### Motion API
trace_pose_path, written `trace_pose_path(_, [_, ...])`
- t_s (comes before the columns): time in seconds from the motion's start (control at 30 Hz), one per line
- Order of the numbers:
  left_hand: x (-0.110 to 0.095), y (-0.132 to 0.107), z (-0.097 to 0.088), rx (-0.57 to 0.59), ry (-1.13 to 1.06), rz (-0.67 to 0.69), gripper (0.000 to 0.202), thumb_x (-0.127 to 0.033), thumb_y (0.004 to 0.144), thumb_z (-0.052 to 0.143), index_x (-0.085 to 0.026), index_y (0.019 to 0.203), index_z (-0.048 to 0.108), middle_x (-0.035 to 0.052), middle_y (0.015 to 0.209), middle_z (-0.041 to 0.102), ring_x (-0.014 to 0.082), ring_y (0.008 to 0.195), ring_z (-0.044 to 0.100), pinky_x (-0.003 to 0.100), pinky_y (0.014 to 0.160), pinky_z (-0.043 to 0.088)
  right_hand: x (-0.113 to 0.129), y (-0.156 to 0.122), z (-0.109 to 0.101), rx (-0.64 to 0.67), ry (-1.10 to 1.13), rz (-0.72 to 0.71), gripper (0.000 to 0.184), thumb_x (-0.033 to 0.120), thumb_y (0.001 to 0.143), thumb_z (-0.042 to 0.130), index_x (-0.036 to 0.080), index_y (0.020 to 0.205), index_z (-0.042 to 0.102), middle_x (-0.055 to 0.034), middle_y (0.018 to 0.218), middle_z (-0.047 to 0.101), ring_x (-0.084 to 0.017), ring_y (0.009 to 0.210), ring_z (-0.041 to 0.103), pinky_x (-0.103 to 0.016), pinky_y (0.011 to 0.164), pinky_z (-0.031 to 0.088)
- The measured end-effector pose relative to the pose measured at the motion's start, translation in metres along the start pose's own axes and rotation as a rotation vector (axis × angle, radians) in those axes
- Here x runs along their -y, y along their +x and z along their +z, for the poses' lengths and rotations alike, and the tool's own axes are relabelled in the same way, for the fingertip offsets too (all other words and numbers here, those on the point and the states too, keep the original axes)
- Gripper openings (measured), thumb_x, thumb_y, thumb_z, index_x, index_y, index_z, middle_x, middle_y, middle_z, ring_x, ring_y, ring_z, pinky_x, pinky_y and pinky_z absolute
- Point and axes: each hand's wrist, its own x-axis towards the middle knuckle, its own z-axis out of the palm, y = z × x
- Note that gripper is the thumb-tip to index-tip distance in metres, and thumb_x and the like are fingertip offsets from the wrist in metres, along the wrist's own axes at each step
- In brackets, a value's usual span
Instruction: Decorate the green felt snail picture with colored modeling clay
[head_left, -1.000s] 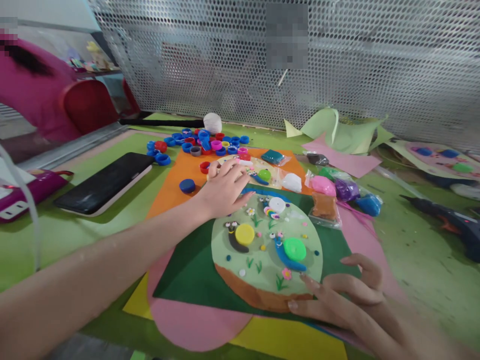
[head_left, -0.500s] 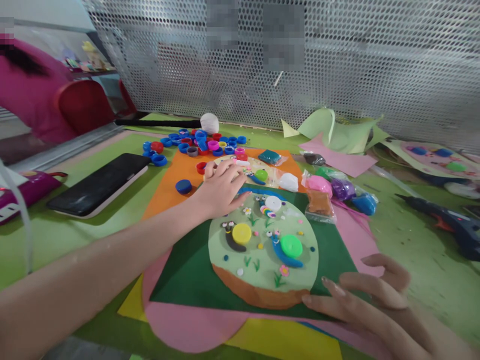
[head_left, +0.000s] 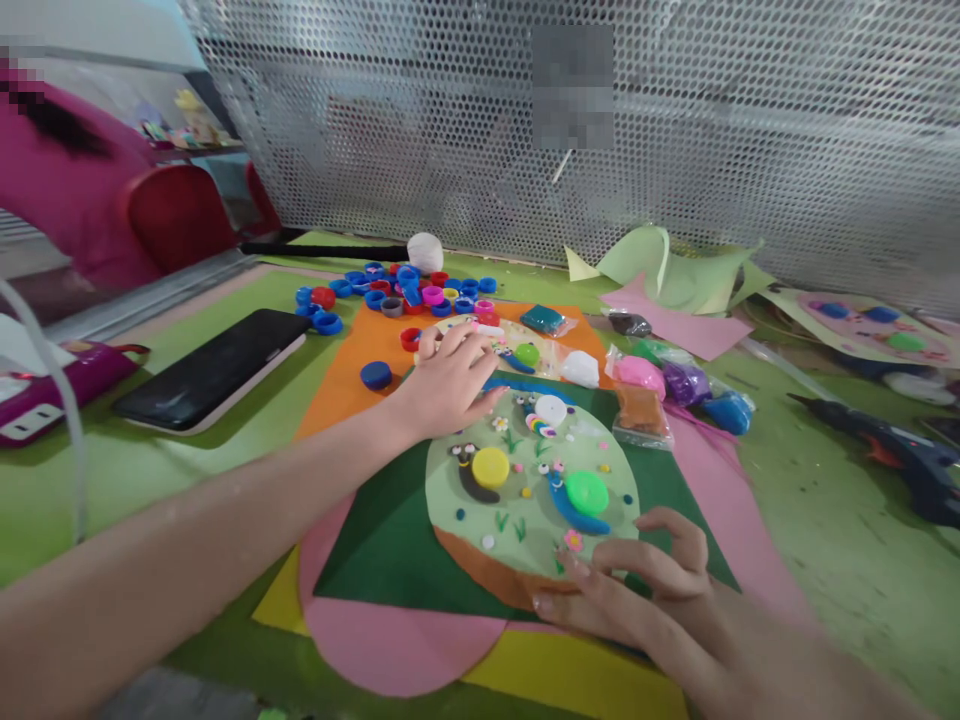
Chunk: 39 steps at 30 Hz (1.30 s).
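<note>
A round light-green paper disc (head_left: 525, 495) with clay snails, yellow and green bottle caps and small flowers lies on a dark green sheet (head_left: 390, 550). My left hand (head_left: 450, 380) lies flat with its fingers spread on the disc's far left edge. My right hand (head_left: 637, 590) rests at the disc's near edge, fingers curled and pressing on the brown rim and the green sheet. Neither hand holds anything I can see.
Under the green sheet lie pink, yellow and orange papers (head_left: 352, 370). Several coloured bottle caps (head_left: 405, 290) sit behind, bagged clay lumps (head_left: 675, 385) to the right, a black phone (head_left: 214, 365) left, a glue gun (head_left: 900, 455) far right. A mesh wall (head_left: 675, 130) stands behind. A person in pink (head_left: 60, 180) is at far left.
My right hand has slid left along the near edge of the disc and its fingers have curled in. My left hand has stayed in place.
</note>
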Motion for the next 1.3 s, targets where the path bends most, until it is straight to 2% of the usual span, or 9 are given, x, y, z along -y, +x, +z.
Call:
trace_pose_path(0.13, [0.000,0.000,0.000,-0.001,-0.004,-0.006,0.034,-0.037,0.089,0.041,-0.011,0.101,0.059,0.0166,0.108,0.057,0.0345,0.111,0.040,0.052,0.088,0.029,0.001,-0.004,0.002,0.004,0.033,0.035,0.052,0.050,0.088,0.038,0.019,0.130,0.034,-0.0068,0.092,0.068,-0.021,0.084,0.064,-0.033,0.079,0.051])
trace_pose_path(0.27, [0.000,0.000,0.001,-0.003,-0.003,0.000,0.035,-0.038,0.090,0.040,-0.011,0.102,0.059,0.0168,0.109,0.057,0.0347,0.110,0.041,0.052,0.087,0.029,0.000,-0.012,0.006,-0.013,0.006,0.059,0.060,0.049,0.091,0.029,0.018,0.140,0.018,-0.0065,0.090,0.068,-0.022,0.080,0.064,-0.031,0.065,0.054])
trace_pose_path(0.33, [0.000,0.000,0.001,-0.005,0.000,0.006,0.036,-0.038,0.090,0.039,-0.011,0.102,0.059,0.0170,0.108,0.057,0.0348,0.110,0.041,0.052,0.087,0.029,-0.001,-0.016,0.006,-0.006,0.002,0.065,0.063,0.049,0.090,0.030,0.019,0.143,0.012,-0.0061,0.091,0.068,-0.022,0.080,0.063,-0.029,0.061,0.053])
trace_pose_path(0.43, [0.000,0.000,0.001,-0.010,0.006,0.011,0.035,-0.037,0.089,0.039,-0.011,0.102,0.059,0.0171,0.108,0.057,0.0351,0.110,0.041,0.052,0.086,0.029,-0.001,-0.021,0.006,0.000,0.006,0.092,0.064,0.052,0.088,0.035,0.023,0.142,0.018,-0.0051,0.094,0.067,-0.021,0.084,0.062,-0.029,0.069,0.052])
trace_pose_path(0.57, [0.000,-0.001,0.001,-0.009,0.009,0.014,0.036,-0.038,0.090,0.039,-0.011,0.101,0.059,0.0168,0.109,0.057,0.0345,0.110,0.041,0.052,0.086,0.028,0.001,-0.028,0.010,-0.081,-0.064,0.145,0.061,0.057,0.088,0.028,0.023,0.139,0.028,-0.0057,0.096,0.066,-0.023,0.091,0.060,-0.034,0.081,0.047])
trace_pose_path(0.73, [0.000,0.000,0.001,-0.006,0.005,0.007,0.035,-0.038,0.089,0.039,-0.012,0.101,0.059,0.0171,0.108,0.057,0.0347,0.110,0.041,0.051,0.084,0.029,-0.002,-0.035,0.012,-0.110,-0.176,0.096,0.056,0.053,0.090,0.025,0.021,0.136,0.035,-0.0044,0.087,0.066,-0.021,0.078,0.061,-0.033,0.074,0.047])
trace_pose_path(0.93, [0.001,0.000,0.002,0.004,-0.006,0.005,0.036,-0.039,0.089,0.040,-0.011,0.102,0.059,0.0170,0.110,0.056,0.0351,0.111,0.039,0.052,0.087,0.028,-0.003,-0.046,0.015,-0.137,-0.224,0.094,0.060,0.050,0.091,0.024,0.019,0.143,0.019,-0.0055,0.093,0.065,-0.023,0.084,0.060,-0.037,0.083,0.045])
trace_pose_path(1.13, [0.001,0.000,0.002,0.021,-0.031,-0.012,0.036,-0.038,0.089,0.040,-0.010,0.102,0.058,0.0180,0.109,0.055,0.0347,0.111,0.039,0.051,0.088,0.030,-0.003,-0.060,0.015,-0.128,-0.267,0.124,0.068,0.054,0.089,0.026,0.016,0.144,0.012,-0.0068,0.097,0.064,-0.022,0.086,0.058,-0.030,0.073,0.046])
trace_pose_path(1.3, [-0.001,0.000,-0.002,0.042,-0.043,-0.027,0.033,-0.035,0.088,0.043,-0.009,0.104,0.057,0.0183,0.112,0.054,0.0354,0.113,0.038,0.051,0.089,0.029,-0.010,-0.073,0.014,-0.091,-0.213,0.221,0.065,0.049,0.090,0.031,0.017,0.143,0.016,-0.0078,0.113,0.060,-0.024,0.101,0.054,-0.031,0.077,0.044])
